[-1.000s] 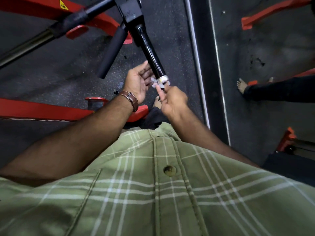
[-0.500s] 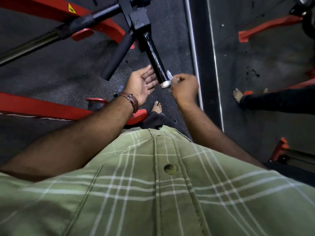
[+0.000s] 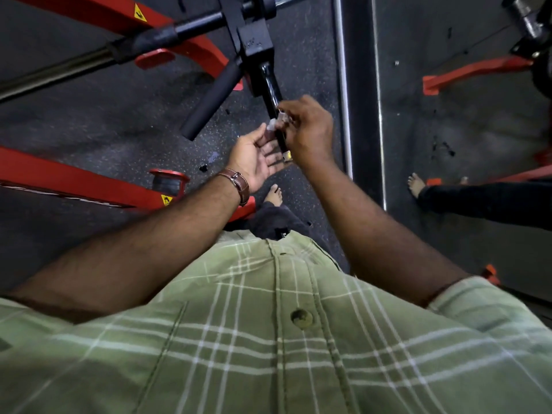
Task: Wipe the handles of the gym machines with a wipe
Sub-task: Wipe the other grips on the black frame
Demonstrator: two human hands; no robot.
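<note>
Wipe (image 3: 276, 122) has slid up the handle (image 3: 270, 86), between both hands.

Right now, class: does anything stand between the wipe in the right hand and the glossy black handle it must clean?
Nothing visible does. The right hand pinches the wipe against the glossy black handle; the left hand lies open beside it.

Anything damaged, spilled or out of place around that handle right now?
Nothing stands out. The right hand holds the small white wipe against the glossy black handle; the left hand is open beside it.
</note>
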